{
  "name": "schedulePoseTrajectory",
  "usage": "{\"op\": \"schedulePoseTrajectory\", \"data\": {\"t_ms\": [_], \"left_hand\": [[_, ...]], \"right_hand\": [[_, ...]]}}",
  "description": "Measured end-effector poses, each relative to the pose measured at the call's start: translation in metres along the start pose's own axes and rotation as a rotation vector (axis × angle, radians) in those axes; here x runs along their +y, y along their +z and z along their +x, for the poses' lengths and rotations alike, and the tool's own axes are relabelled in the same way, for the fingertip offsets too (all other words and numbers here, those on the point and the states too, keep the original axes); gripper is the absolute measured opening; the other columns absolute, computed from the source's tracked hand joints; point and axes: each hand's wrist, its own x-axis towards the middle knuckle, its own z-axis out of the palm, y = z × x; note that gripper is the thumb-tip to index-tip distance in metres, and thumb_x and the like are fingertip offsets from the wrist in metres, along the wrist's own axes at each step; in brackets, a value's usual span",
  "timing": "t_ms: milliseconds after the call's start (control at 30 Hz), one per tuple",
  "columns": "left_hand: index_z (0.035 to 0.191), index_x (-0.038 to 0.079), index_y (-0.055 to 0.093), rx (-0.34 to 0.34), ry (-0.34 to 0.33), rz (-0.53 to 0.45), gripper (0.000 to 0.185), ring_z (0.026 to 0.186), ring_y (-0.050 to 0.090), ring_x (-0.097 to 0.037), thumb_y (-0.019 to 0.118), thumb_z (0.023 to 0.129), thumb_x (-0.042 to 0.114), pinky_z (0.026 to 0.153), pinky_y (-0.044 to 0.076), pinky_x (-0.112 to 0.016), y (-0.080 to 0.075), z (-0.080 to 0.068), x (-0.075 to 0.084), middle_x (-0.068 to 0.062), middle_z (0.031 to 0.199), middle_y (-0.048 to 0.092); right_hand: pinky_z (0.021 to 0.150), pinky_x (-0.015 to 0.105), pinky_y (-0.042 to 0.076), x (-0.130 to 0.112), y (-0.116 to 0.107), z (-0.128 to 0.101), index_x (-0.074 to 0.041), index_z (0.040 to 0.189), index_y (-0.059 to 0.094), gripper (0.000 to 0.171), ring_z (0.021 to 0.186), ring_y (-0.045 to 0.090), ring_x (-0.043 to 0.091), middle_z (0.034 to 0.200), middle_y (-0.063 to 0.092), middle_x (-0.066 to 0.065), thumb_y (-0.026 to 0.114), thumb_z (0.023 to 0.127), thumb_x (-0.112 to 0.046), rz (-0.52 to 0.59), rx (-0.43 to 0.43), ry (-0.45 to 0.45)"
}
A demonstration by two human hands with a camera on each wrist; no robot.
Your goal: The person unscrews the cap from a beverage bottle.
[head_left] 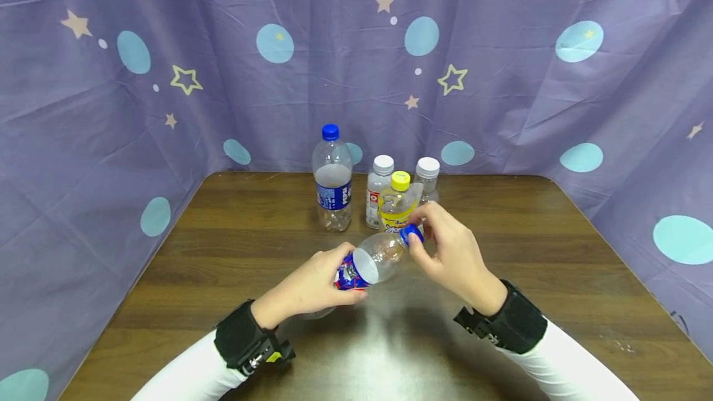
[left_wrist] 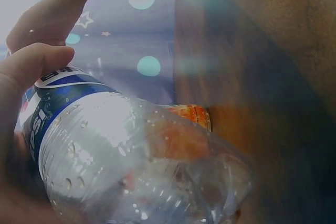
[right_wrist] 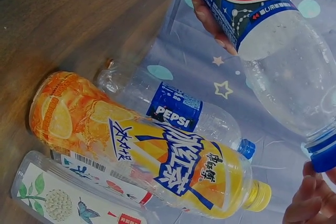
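Observation:
A clear plastic Pepsi bottle with a blue label is held tilted over the table, its neck up and to the right. My left hand grips it around the label, thumb on the near side. At the other end, the fingertips and thumb of my right hand pinch the blue cap, which sits on the bottle's mouth. The left wrist view shows the bottle's ribbed lower part. No drink shows inside it. In the right wrist view the cap is at the neck, with fingers against it.
Behind the hands stands a second Pepsi bottle with a blue cap. To its right are a yellow-capped iced tea bottle and two white-capped bottles, one left, one right. A patterned purple curtain hangs behind the wooden table.

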Motion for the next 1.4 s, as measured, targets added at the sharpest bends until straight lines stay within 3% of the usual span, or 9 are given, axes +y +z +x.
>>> {"op": "schedulePoseTrajectory", "data": {"t_ms": [133,267,400,600,733,967,1167,1300,1400], "left_hand": [[0.117,0.014,0.052,0.007,0.001,-0.003,0.052,0.083,0.063,-0.005,0.077,0.078,0.039,0.070,0.052,-0.021,0.0001,0.0006,0.0005,0.007,0.096,0.066],[0.116,0.014,0.052,0.017,0.007,-0.006,0.052,0.082,0.063,-0.005,0.077,0.078,0.037,0.069,0.053,-0.020,0.0007,0.0006,0.0021,0.006,0.096,0.066],[0.115,0.013,0.053,0.020,0.026,-0.001,0.050,0.081,0.063,-0.005,0.078,0.077,0.035,0.069,0.053,-0.020,0.0008,0.0003,0.0046,0.006,0.096,0.066],[0.116,0.014,0.053,0.015,0.021,0.000,0.051,0.081,0.063,-0.004,0.078,0.078,0.034,0.069,0.053,-0.020,0.0004,-0.0004,0.0054,0.006,0.097,0.066],[0.118,0.014,0.052,0.010,0.005,0.009,0.052,0.083,0.063,-0.004,0.077,0.078,0.037,0.071,0.053,-0.020,0.0001,-0.0005,0.0046,0.007,0.098,0.065],[0.118,0.014,0.052,0.018,0.006,0.013,0.053,0.083,0.063,-0.004,0.077,0.078,0.038,0.071,0.053,-0.020,0.0006,-0.0012,0.0026,0.007,0.098,0.065],[0.116,0.014,0.053,0.042,0.018,0.023,0.052,0.082,0.063,-0.005,0.078,0.077,0.036,0.070,0.052,-0.021,0.0009,-0.0007,0.0012,0.008,0.095,0.065],[0.116,0.014,0.052,0.046,0.014,0.025,0.052,0.083,0.063,-0.006,0.078,0.077,0.037,0.071,0.052,-0.021,0.0008,-0.0005,0.0007,0.007,0.096,0.065],[0.117,0.014,0.052,0.047,0.010,0.021,0.053,0.084,0.063,-0.006,0.078,0.076,0.036,0.071,0.053,-0.021,0.0005,-0.0004,0.0008,0.007,0.096,0.065]], "right_hand": [[0.058,0.020,0.036,0.0004,0.0018,0.0015,-0.008,0.095,0.057,0.019,0.068,0.046,0.007,0.080,0.052,-0.002,0.053,0.084,-0.024,0.038,0.051,-0.041],[0.058,0.018,0.034,0.0004,0.0050,0.0036,-0.007,0.090,0.058,0.029,0.066,0.045,0.009,0.079,0.052,-0.002,0.050,0.096,-0.035,0.089,0.130,-0.085],[0.056,0.018,0.033,-0.0006,0.0056,0.0058,-0.007,0.086,0.060,0.033,0.064,0.044,0.010,0.079,0.052,-0.001,0.053,0.097,-0.038,0.108,0.175,-0.058],[0.052,0.020,0.033,-0.0013,0.0028,0.0048,-0.011,0.089,0.058,0.019,0.062,0.043,0.005,0.072,0.049,-0.003,0.066,0.085,-0.027,0.009,0.086,0.108],[0.049,0.020,0.032,-0.0012,0.0023,0.0038,-0.016,0.083,0.058,0.014,0.054,0.040,0.002,0.061,0.045,-0.009,0.070,0.083,-0.022,-0.005,0.032,0.152],[0.049,0.018,0.030,-0.0010,0.0042,0.0021,-0.014,0.086,0.059,0.007,0.054,0.039,0.002,0.061,0.044,-0.010,0.064,0.084,-0.019,0.028,0.032,0.082],[0.050,0.018,0.035,0.0001,0.0042,0.0000,-0.004,0.101,0.055,0.027,0.057,0.044,0.004,0.072,0.054,-0.002,0.058,0.078,-0.018,0.053,0.065,0.033],[0.051,0.020,0.036,0.0003,0.0050,-0.0005,-0.005,0.097,0.055,0.024,0.059,0.045,0.005,0.071,0.053,-0.002,0.056,0.078,-0.021,0.053,0.076,0.020],[0.053,0.020,0.036,0.0002,0.0062,-0.0001,-0.007,0.092,0.056,0.022,0.061,0.045,0.006,0.071,0.052,-0.002,0.054,0.086,-0.027,0.055,0.090,0.009]]}}
